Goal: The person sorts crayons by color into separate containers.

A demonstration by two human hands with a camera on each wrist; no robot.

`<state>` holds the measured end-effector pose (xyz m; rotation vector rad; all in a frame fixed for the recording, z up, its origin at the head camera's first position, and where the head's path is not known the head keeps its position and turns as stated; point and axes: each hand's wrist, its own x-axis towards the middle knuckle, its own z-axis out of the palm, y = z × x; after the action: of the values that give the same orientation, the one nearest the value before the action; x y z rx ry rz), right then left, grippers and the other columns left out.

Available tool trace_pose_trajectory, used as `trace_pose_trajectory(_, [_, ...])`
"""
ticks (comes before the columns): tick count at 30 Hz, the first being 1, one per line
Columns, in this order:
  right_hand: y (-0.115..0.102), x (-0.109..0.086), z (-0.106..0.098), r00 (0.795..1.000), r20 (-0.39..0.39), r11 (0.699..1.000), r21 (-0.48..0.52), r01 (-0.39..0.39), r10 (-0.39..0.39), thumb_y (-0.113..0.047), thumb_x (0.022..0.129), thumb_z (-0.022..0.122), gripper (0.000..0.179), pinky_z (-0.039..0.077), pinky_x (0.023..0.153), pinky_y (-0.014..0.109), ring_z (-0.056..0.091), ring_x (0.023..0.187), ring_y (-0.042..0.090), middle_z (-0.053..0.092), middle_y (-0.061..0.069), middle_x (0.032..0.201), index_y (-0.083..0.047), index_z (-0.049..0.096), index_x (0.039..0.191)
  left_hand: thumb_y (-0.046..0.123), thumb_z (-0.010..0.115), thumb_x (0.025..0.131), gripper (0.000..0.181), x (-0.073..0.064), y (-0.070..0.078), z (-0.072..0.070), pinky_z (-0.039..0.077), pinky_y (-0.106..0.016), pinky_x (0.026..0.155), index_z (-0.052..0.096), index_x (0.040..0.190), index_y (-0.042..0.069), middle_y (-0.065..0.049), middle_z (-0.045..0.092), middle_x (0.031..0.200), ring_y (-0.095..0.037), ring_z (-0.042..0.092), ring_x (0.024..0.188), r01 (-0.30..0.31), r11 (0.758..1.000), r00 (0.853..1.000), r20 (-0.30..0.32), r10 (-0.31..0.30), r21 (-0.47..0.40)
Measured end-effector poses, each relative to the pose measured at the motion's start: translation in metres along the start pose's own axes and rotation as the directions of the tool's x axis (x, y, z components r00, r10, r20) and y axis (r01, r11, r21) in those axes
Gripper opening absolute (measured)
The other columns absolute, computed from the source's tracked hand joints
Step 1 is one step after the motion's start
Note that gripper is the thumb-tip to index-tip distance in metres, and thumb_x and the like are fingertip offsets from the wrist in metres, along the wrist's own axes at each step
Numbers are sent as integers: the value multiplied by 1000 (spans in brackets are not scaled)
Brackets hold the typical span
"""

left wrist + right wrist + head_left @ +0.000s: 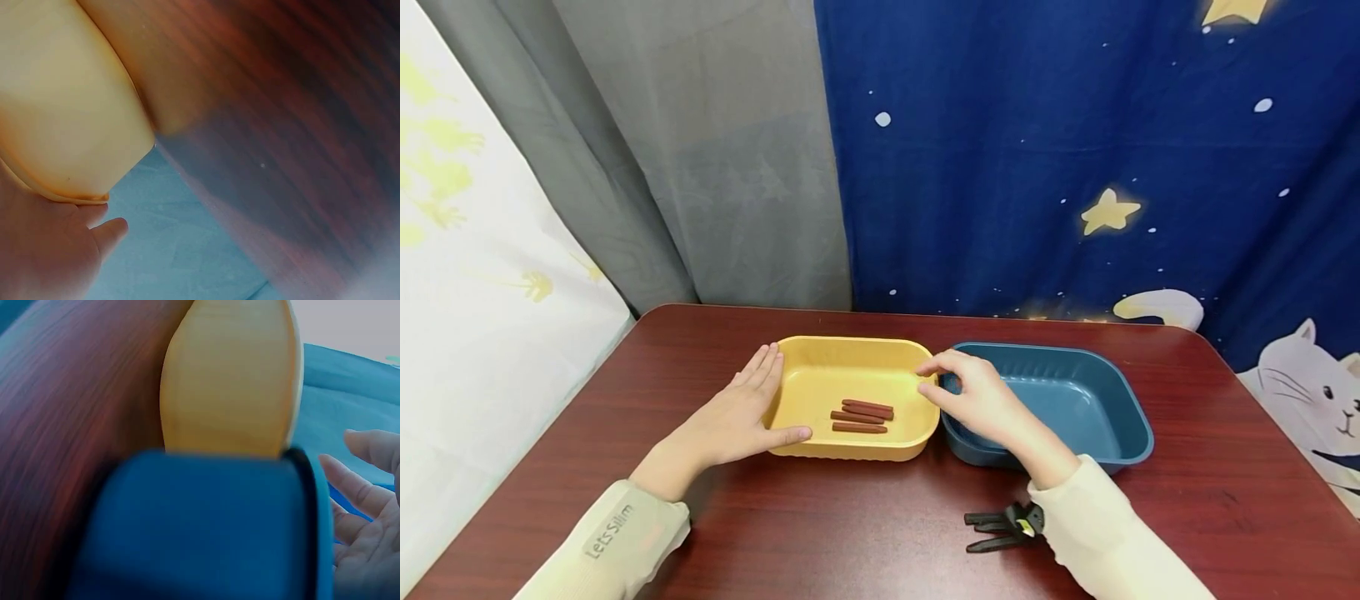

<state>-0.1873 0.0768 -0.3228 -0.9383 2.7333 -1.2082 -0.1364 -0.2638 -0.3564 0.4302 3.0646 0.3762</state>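
Note:
Several short, reddish-brown crayon-like sticks (859, 428) lie side by side in a yellow plastic tray (857, 450). My left hand (741, 408) lies along the tray's left rim, fingers straight and thumb stretched over the front left corner. In the left wrist view, that hand (50, 237) shows at the yellow wall (75, 112). My right hand (977, 400) hovers over the left end of a blue tray (1131, 450), with thumb and forefinger parted near the yellow tray's right rim. Nothing shows between those fingers. In the right wrist view, its fingers (362, 494) are spread loosely above the blue rim.
Both trays stand close side by side on a dark red wooden table (820, 533). A black pronged item (1003, 527) with a yellow-green mark lies by the right cuff. Behind the table hang a grey curtain (737, 167) and a blue starry curtain (1000, 167).

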Motion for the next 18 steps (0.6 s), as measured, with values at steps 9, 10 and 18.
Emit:
trace_pose_trajectory(9, [25, -34, -32, 994, -72, 997, -19, -80, 79, -37, 99, 61, 42, 48, 102, 58, 55, 128, 31, 62, 7, 136, -13, 62, 132, 80, 54, 82, 121, -1, 0, 0, 20, -61, 121, 11, 157, -5, -17, -2, 167, -37, 4, 155, 3, 1000, 1000, -2, -3, -1])
trace_pose_trajectory(10, [28, -38, -35, 993, -84, 996, -23, -90, 88, -38, 99, 59, 44, 47, 102, 58, 54, 130, 32, 60, 8, 139, -13, 60, 136, 79, 54, 82, 121, -2, 0, 0, 20, -60, 121, 10, 157, -5, -17, -2, 167, -37, 3, 155, 3, 1000, 1000, -2, -3, -2])
trace_pose_trajectory(18, [55, -68, -63, 989, -103, 987, -110, -118, 107, -36, 102, 54, 58, 35, 108, 67, 36, 144, 40, 38, 17, 158, -15, 38, 154, 79, 55, 81, 122, -1, -1, 0, 18, -58, 122, 11, 157, -6, -16, -2, 167, -35, 1, 156, -17, 1000, 1000, -7, 17, 13])
